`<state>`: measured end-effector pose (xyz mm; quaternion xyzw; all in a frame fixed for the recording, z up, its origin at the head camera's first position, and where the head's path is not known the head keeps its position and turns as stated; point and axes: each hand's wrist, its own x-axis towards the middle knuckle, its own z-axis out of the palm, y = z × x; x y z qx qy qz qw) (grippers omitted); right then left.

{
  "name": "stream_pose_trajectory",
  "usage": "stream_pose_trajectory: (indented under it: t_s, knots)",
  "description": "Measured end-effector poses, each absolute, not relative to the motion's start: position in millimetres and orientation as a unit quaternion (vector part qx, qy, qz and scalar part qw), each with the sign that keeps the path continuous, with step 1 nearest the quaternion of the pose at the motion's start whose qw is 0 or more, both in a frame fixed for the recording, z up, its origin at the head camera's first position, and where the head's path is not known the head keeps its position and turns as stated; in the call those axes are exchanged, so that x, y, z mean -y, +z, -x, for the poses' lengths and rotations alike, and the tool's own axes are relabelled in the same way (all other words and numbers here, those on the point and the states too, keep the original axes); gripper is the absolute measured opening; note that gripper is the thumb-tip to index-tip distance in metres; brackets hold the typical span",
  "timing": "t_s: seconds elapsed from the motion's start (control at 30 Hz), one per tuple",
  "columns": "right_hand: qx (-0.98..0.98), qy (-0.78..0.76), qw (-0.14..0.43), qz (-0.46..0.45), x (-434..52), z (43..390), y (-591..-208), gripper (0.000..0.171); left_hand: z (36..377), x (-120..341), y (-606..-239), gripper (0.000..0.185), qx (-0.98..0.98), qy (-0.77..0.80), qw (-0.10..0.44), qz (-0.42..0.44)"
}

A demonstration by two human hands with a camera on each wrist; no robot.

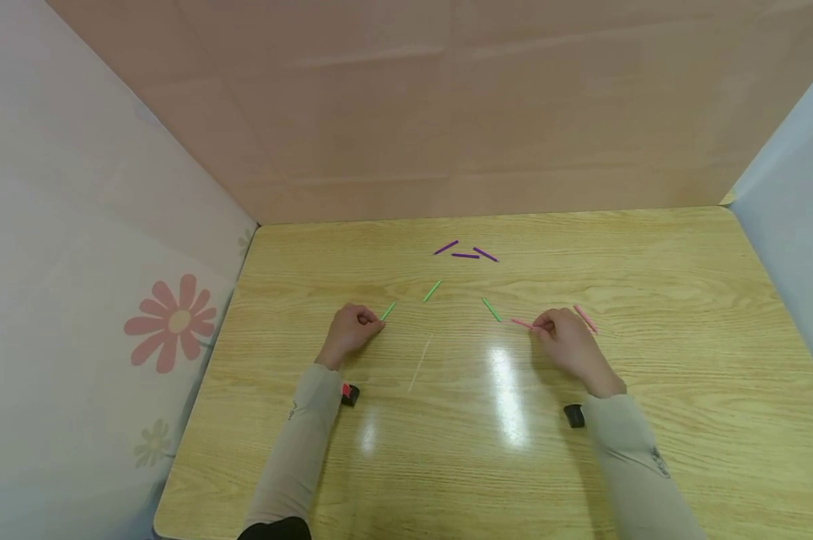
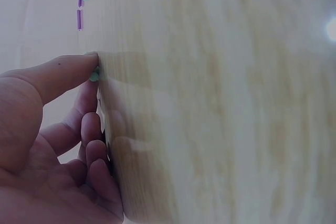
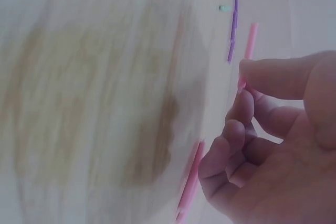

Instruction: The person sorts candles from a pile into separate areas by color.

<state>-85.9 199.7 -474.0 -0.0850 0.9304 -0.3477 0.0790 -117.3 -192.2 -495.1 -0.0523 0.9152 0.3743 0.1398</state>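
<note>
With the left hand (image 1: 351, 330), pinching a green stick (image 1: 388, 310) between thumb and forefinger, with the free end sticking out toward one o'clock. With the right hand (image 1: 568, 346), likewise gripping a pink stick (image 3: 251, 40) in thumb and fingertips, with the free end between nine and ten o'clock; cannot tell whether in contact with the wooden table (image 1: 683, 300). Just beside the right hand, at one o'clock: a second pink stick (image 1: 585, 319). Just past the tip of the gripped one, at ten o'clock: another green stick (image 1: 490, 310), slanting toward five o'clock. At two o'clock from the left hand: a third green stick (image 1: 433, 291), clear of the fingers. Farther out, at ten o'clock from the right hand: three purple sticks (image 1: 465, 256), near one another, at differing slants. At six o'clock from each hand, beside the pale sleeves (image 1: 636, 450): a black block with a red patch (image 1: 353, 397) and a plain black block (image 1: 574, 416). Beyond the table, at twelve o'clock: a brownish sheet (image 1: 447, 112). Toward nine o'clock: a flower-printed panel (image 1: 179, 322).
</note>
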Motion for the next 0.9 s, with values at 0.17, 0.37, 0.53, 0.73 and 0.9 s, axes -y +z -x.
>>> stream_pose_trajectory:
  t_s: [0.17, 0.37, 0.53, 0.73, 0.9]
  knots:
    - [-0.931, -0.353, 0.080, 0.056, -206, 83, -472, 0.019, 117, 193, -494, 0.019, -0.916, 0.374, 0.137, 0.046]
    - [-0.935, -0.343, 0.080, 0.029, -212, 79, -472, 0.021, 117, 192, -492, 0.020, -0.918, 0.368, 0.140, 0.042]
    - [-0.938, -0.336, 0.081, 0.013, -217, 76, -472, 0.023, 117, 192, -493, 0.019, -0.918, 0.368, 0.140, 0.044]
    - [-0.939, -0.333, 0.087, -0.002, -222, 73, -471, 0.027, 117, 192, -494, 0.019, -0.918, 0.369, 0.140, 0.044]
    - [-0.939, -0.331, 0.095, -0.016, -225, 71, -472, 0.029, 117, 192, -495, 0.019, -0.918, 0.368, 0.143, 0.045]
